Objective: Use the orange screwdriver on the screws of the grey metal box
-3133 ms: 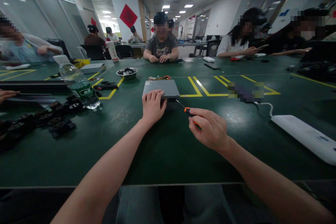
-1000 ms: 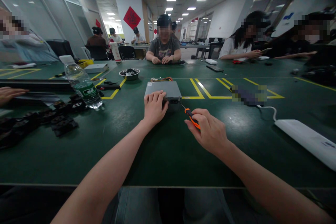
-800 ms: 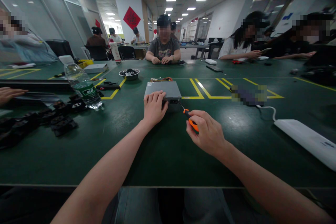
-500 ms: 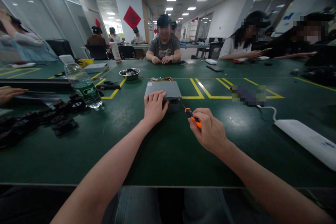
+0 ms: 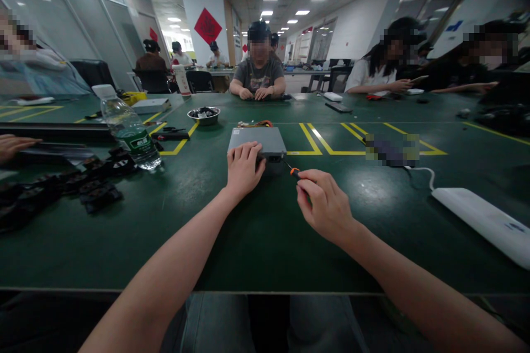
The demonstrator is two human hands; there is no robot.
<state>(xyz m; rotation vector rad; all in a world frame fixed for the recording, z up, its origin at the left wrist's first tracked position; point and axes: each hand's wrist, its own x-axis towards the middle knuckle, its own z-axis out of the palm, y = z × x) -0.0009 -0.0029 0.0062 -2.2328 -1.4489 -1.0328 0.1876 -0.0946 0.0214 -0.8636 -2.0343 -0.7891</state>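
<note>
A long green table (image 5: pixel 265 253) fills this bright workroom, other people seated around it. My left hand (image 5: pixel 243 168) still presses flat on the grey box (image 5: pixel 267 140) ahead; my right hand (image 5: pixel 327 207) grips the screwdriver (image 5: pixel 295 172) at the box's near corner, its orange handle hidden more than before. The steel bowl (image 5: pixel 202 117) beyond holds small dark parts.

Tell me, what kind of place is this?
Probably an electronics assembly or repair workshop: a long green table with yellow marking lines, and the right hand holding a small screwdriver at a grey metal box under the left hand.
</note>
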